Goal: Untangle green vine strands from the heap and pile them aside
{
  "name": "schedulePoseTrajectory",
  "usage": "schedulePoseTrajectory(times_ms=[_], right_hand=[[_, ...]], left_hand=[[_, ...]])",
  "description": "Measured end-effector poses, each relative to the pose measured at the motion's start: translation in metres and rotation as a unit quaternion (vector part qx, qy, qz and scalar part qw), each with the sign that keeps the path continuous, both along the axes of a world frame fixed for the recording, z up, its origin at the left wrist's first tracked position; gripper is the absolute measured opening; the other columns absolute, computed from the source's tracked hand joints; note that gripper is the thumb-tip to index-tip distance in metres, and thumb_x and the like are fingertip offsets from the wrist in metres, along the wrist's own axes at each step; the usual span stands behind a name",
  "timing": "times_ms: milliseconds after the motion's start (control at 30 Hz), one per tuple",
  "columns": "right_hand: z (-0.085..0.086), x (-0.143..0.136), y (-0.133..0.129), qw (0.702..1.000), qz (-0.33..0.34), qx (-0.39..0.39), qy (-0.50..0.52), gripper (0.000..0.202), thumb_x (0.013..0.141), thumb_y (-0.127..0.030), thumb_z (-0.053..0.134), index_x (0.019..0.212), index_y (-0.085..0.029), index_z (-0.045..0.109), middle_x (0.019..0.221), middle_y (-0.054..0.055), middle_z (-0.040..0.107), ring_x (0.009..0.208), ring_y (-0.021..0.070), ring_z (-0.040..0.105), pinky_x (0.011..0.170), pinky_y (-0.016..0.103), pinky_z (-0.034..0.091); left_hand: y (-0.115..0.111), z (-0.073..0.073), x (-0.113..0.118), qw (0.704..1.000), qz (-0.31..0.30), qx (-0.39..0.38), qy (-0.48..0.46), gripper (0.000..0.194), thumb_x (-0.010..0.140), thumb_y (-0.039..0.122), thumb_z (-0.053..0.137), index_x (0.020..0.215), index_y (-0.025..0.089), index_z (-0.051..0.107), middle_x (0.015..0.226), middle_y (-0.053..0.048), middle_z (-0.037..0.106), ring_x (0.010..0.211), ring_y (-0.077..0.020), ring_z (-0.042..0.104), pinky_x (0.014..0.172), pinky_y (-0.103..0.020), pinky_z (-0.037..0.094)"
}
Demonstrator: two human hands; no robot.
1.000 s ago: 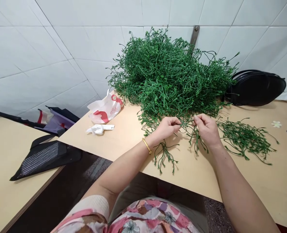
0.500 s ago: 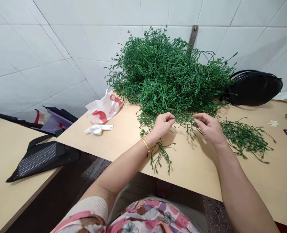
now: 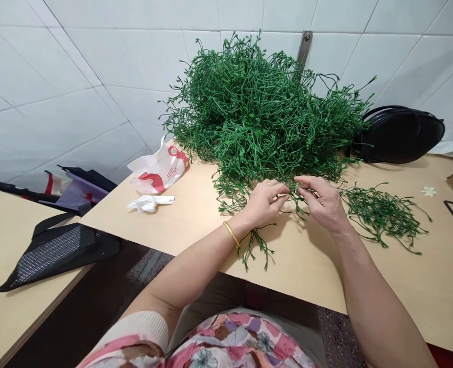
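A large heap of green artificial plant stems point(image 3: 264, 117) rises at the back of the table against the wall. In front of it, my left hand point(image 3: 268, 202) and my right hand point(image 3: 322, 202) are close together, fingertips pinched on a thin sprig of green plastic stems point(image 3: 300, 207). Several of its strands hang between the hands. Under my left wrist, a small loose bunch of stems point(image 3: 257, 248) lies near the table's front edge. Right of my right hand rests a flatter pile of stems point(image 3: 385, 214).
A black bag point(image 3: 404, 134) stands at the back right, with a small pale flower point(image 3: 428, 191) before it. On the left are a red and white plastic bag point(image 3: 159, 171) and a crumpled tissue point(image 3: 147, 203). A black mesh pouch point(image 3: 53, 253) lies on the adjoining table.
My left hand has moved right, closer to my right hand, which has shifted slightly left. The sprig between them now shows less. The camera view has shifted a little.
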State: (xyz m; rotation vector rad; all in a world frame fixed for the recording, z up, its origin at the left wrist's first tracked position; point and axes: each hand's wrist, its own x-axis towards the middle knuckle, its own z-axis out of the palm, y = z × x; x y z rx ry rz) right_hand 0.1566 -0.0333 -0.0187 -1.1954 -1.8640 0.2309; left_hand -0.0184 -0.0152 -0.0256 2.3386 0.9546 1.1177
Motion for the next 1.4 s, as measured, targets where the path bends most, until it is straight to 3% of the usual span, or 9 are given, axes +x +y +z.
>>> schedulePoseTrajectory(times_ms=[167,300,400,533,600,867,1033,1200,1400], right_hand=[[0.002,-0.004,-0.002,0.997,-0.036,0.067,0.003,0.023,0.083,-0.020,0.049,0.101,-0.021,0.064,0.090,0.006,0.067,0.091,0.0206,0.057,0.083,0.038,0.045],[0.007,-0.004,-0.003,0.983,-0.133,0.109,0.061,0.020,0.085,-0.028,0.048,0.095,-0.020,0.064,0.095,0.008,0.066,0.095,0.0216,0.056,0.086,0.039,0.043],[0.003,-0.002,0.000,0.981,-0.150,-0.001,0.123,0.025,0.083,-0.039,0.051,0.091,-0.019,0.063,0.086,0.007,0.065,0.084,0.0204,0.058,0.078,0.037,0.045],[-0.008,-0.005,0.006,0.938,-0.010,-0.252,0.238,0.036,0.074,-0.051,0.060,0.084,-0.017,0.062,0.072,0.002,0.058,0.065,0.0133,0.053,0.058,0.028,0.045],[-0.011,-0.007,0.007,0.910,0.044,-0.302,0.279,0.035,0.070,-0.051,0.064,0.078,-0.017,0.062,0.064,-0.002,0.052,0.057,0.0097,0.046,0.051,0.024,0.041],[-0.008,-0.009,0.004,0.955,0.030,-0.165,0.246,0.017,0.074,-0.035,0.063,0.080,-0.019,0.064,0.070,-0.001,0.056,0.064,0.0116,0.047,0.059,0.026,0.041],[-0.008,-0.008,0.005,0.949,0.041,-0.140,0.278,0.015,0.073,-0.034,0.065,0.079,-0.021,0.064,0.070,-0.001,0.059,0.065,0.0125,0.051,0.063,0.027,0.043],[-0.007,-0.008,0.006,0.942,0.055,-0.142,0.300,0.015,0.072,-0.035,0.066,0.079,-0.022,0.063,0.072,-0.001,0.061,0.067,0.0131,0.054,0.063,0.027,0.044],[-0.005,-0.009,0.000,0.964,0.058,-0.157,0.205,0.016,0.075,-0.034,0.062,0.081,-0.020,0.065,0.065,-0.002,0.055,0.058,0.0113,0.046,0.054,0.025,0.038]], left_hand=[[0.001,-0.003,0.001,0.997,0.019,-0.067,-0.028,0.008,0.079,0.019,0.052,0.080,0.017,0.059,0.074,0.000,0.060,0.071,-0.0116,0.052,0.067,-0.024,0.039],[0.002,-0.003,0.001,0.993,0.060,-0.059,-0.080,0.008,0.078,0.014,0.050,0.073,0.016,0.056,0.070,0.001,0.057,0.067,-0.0100,0.050,0.065,-0.023,0.038],[0.004,-0.003,0.000,0.990,0.070,-0.053,-0.112,0.008,0.078,0.017,0.051,0.071,0.016,0.054,0.068,0.001,0.055,0.066,-0.0096,0.049,0.064,-0.023,0.039],[0.003,-0.002,-0.001,0.989,0.055,-0.027,-0.131,0.010,0.081,0.020,0.051,0.072,0.016,0.056,0.071,0.000,0.057,0.068,-0.0101,0.051,0.066,-0.023,0.040],[0.002,-0.002,0.000,0.992,0.039,-0.008,-0.118,0.012,0.081,0.019,0.050,0.073,0.016,0.058,0.072,-0.001,0.057,0.070,-0.0106,0.051,0.066,-0.024,0.040],[0.004,-0.007,0.001,0.996,0.065,-0.039,-0.037,0.029,0.082,0.013,0.042,0.100,0.018,0.064,0.082,-0.004,0.062,0.077,-0.0136,0.055,0.073,-0.027,0.043],[0.003,-0.003,0.002,0.991,0.031,-0.124,-0.042,0.036,0.083,0.017,0.043,0.113,0.017,0.063,0.079,-0.004,0.063,0.074,-0.0139,0.054,0.074,-0.029,0.044],[0.002,0.005,0.002,0.927,-0.007,-0.319,-0.198,0.028,0.077,0.028,0.057,0.100,0.013,0.064,0.061,0.002,0.054,0.058,-0.0101,0.050,0.057,-0.024,0.041],[0.007,0.008,-0.001,0.801,-0.041,-0.449,-0.394,0.040,0.058,0.002,0.062,0.096,0.014,0.055,0.058,0.007,0.050,0.054,-0.0054,0.051,0.056,-0.021,0.039]])
